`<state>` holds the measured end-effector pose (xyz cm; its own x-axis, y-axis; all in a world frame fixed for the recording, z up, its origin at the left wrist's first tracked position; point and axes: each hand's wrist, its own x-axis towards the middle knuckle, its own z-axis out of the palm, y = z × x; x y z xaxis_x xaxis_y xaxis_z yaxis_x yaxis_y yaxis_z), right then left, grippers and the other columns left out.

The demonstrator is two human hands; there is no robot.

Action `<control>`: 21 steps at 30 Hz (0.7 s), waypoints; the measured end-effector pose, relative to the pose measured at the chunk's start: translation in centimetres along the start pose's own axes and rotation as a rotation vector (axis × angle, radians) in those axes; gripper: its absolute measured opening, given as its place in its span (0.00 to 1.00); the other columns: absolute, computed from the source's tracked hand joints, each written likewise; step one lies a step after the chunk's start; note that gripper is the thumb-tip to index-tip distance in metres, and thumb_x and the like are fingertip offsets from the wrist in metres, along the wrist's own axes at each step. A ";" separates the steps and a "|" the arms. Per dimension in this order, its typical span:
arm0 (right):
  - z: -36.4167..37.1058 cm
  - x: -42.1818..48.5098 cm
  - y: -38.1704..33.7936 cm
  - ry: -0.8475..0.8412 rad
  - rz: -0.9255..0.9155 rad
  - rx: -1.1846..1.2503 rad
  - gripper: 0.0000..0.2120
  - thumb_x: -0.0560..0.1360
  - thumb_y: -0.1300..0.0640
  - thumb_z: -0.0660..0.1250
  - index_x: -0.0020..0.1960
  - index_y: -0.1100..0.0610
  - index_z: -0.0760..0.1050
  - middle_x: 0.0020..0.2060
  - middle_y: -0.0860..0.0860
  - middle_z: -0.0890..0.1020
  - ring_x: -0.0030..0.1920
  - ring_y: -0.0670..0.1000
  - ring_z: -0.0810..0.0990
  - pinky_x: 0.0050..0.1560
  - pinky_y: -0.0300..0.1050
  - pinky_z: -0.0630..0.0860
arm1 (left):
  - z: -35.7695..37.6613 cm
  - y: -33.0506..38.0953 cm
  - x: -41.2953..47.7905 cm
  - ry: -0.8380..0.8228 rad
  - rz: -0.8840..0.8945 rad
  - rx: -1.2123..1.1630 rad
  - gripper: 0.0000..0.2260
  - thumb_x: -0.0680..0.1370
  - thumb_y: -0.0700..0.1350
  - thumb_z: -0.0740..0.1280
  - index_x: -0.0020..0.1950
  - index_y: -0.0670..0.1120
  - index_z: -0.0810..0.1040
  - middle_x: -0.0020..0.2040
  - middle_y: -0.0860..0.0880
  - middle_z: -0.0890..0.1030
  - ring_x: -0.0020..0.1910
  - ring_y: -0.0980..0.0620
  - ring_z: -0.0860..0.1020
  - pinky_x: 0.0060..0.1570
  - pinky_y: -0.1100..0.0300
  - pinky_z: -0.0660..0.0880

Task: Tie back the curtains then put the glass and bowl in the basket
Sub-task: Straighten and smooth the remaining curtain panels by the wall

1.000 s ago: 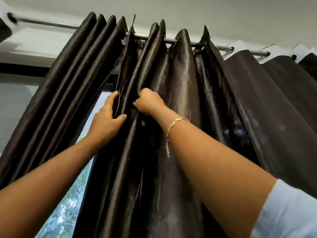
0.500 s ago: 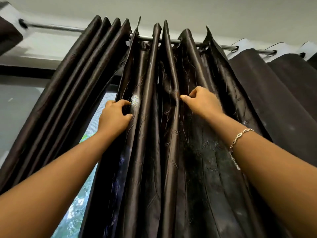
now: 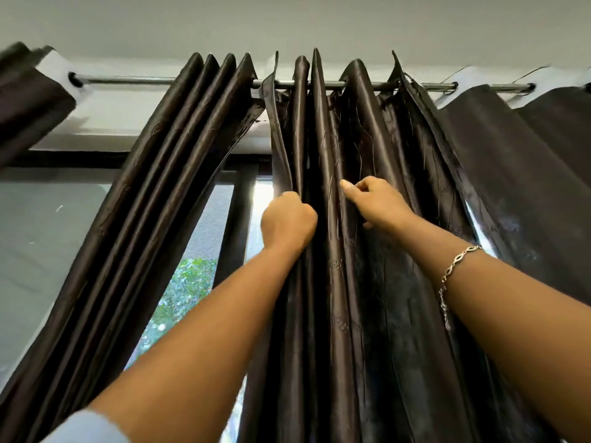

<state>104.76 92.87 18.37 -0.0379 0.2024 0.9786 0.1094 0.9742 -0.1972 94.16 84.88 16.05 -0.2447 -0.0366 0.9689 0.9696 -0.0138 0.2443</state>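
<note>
1. Overhead, both arms reach up to the dark curtains (image 3: pixel 367 251), which hang in glossy folds from a metal rod (image 3: pixel 128 80) above a window (image 3: pixel 188 282).
2. At the leading edge of the middle panel, the left hand (image 3: pixel 287 222) is closed into a fist around a bunch of pleats, with its fingers buried in the fabric.
3. Just beside it, the right hand (image 3: pixel 377 203) has its fingers curled loosely and its thumb stretched out flat against a fold (the fingertips look tucked behind a pleat, though how firmly they pinch it I cannot tell).
4. A bracelet (image 3: pixel 457 262) sits on the right wrist, clear of the cloth.
5. To the left, another bundle of pleats (image 3: pixel 179 161) slants away from the rod, and daylight and foliage show through the gap between it and the held panel.
6. Judged from this, the task is at an early stage: the pleats are being gathered, no tie-back or knot is visible anywhere, and the fabric on the right hangs spread out.
7. Neither the glass, the bowl nor the basket appears in view, so that whole second part seems to remain undone.
</note>
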 end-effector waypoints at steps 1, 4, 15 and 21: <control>-0.1 0.1 0.0 0.008 0.009 0.025 0.18 0.77 0.41 0.56 0.48 0.57 0.70 0.35 0.49 0.72 0.49 0.56 0.77 0.56 0.58 0.76 | 0.2 1.0 -0.2 -0.005 0.021 -0.013 0.11 0.76 0.40 0.58 0.53 0.36 0.75 0.56 0.35 0.77 0.56 0.36 0.74 0.46 0.54 0.68; -0.8 0.2 -0.1 0.049 0.054 0.159 0.17 0.79 0.43 0.54 0.48 0.57 0.70 0.39 0.53 0.75 0.50 0.57 0.77 0.54 0.57 0.77 | 0.6 4.3 -0.4 -0.043 0.096 -0.081 0.11 0.76 0.40 0.59 0.52 0.35 0.75 0.56 0.35 0.77 0.57 0.35 0.74 0.45 0.55 0.67; 0.4 -1.6 -0.4 -0.186 0.154 0.242 0.20 0.74 0.53 0.68 0.63 0.57 0.70 0.49 0.53 0.76 0.49 0.51 0.74 0.37 0.43 0.73 | -0.6 1.4 -1.3 -0.078 0.172 -0.085 0.30 0.75 0.35 0.60 0.75 0.50 0.57 0.57 0.39 0.73 0.58 0.39 0.73 0.51 0.53 0.68; 1.1 -1.8 0.4 -0.039 -0.109 0.023 0.24 0.74 0.53 0.67 0.68 0.56 0.67 0.64 0.57 0.72 0.63 0.55 0.71 0.63 0.50 0.69 | -0.3 -2.5 -1.5 -0.064 0.104 -0.110 0.21 0.80 0.55 0.55 0.31 0.45 0.68 0.35 0.46 0.72 0.38 0.45 0.73 0.35 0.56 0.62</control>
<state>103.80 93.04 16.42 -0.0867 0.0980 0.9914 0.0797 0.9926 -0.0912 92.05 84.67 14.01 -0.1386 0.0205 0.9901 0.9825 -0.1228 0.1401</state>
